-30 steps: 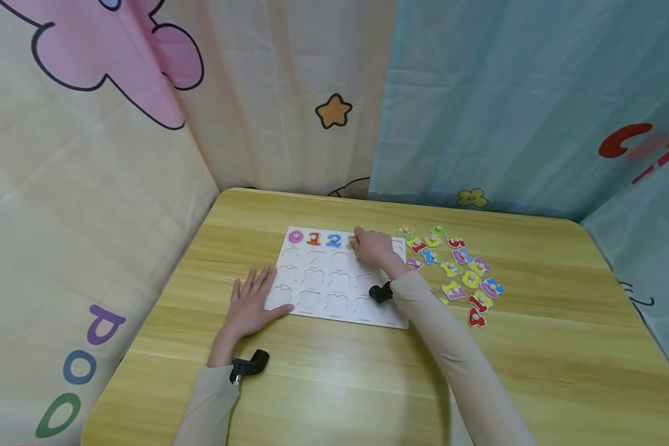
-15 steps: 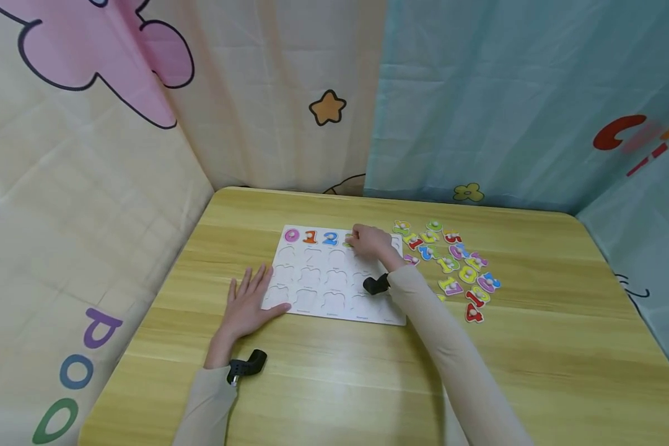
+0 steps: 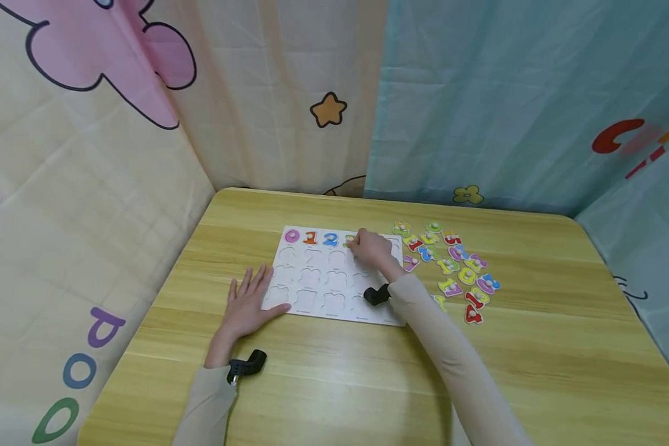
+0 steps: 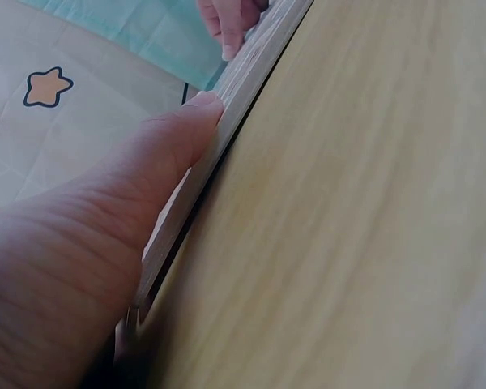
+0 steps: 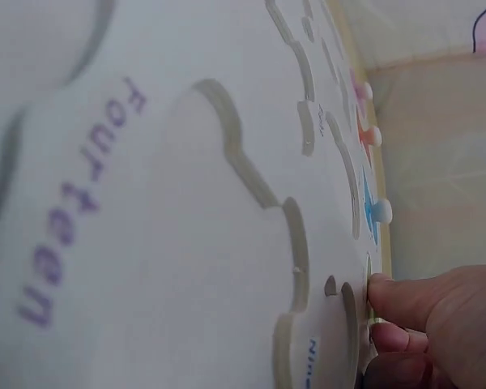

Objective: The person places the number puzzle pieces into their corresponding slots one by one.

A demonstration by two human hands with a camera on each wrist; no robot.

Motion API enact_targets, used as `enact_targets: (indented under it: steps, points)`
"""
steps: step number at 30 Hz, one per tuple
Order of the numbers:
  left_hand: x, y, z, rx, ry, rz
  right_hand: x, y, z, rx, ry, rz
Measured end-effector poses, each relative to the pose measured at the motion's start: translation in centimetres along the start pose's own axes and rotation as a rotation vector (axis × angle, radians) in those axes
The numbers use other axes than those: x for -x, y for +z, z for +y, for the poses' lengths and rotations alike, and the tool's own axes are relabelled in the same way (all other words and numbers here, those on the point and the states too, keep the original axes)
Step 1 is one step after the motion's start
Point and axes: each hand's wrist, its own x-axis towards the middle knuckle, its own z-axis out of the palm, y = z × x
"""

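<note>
A white number puzzle board (image 3: 348, 310) with cut-out slots lies on the table. In its back row sit a pink 0 (image 3: 292, 236), an orange-red 1 (image 3: 310, 238) and a blue 2 (image 3: 331, 239), each with a knob. Beside the 2, my right hand (image 3: 372, 249) pinches a green number piece (image 3: 348, 240), its thumb right at the board's surface in the right wrist view; the hand hides most of this piece. My left hand (image 3: 248, 310) lies flat with fingers spread over the board's left side, its thumb (image 4: 170, 146) against the front edge.
Several loose number pieces lie scattered right of the board, among them a red 4 (image 3: 473, 314) and a yellow 8 (image 3: 467, 275). The wooden table (image 3: 323, 384) ends at a printed curtain (image 3: 245, 99) behind and to both sides.
The right hand has shifted slightly to the right over the board's back row, and more of the green piece shows. The left hand keeps its place; the head view has tilted a little.
</note>
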Motion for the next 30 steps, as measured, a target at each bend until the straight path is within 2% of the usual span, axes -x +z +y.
enact_targets:
  steps: [10,16,19,23,30]
  points:
    - [0.0,0.2,-0.2,0.001,0.001,0.009,2.1,-0.1,0.6,0.017,-0.029,-0.009]
    - [0.0,0.3,-0.3,0.006,0.007,0.021,4.4,-0.6,1.5,0.011,-0.102,0.042]
    - [0.0,0.3,-0.4,0.010,0.010,0.023,5.3,-0.9,2.4,-0.001,-0.121,0.057]
    - [-0.1,0.3,-0.4,0.012,0.008,0.012,6.0,-2.0,3.9,-0.030,-0.106,0.053]
    - [-0.2,0.3,-0.5,-0.016,0.005,-0.008,6.1,-4.1,7.7,-0.058,-0.065,0.091]
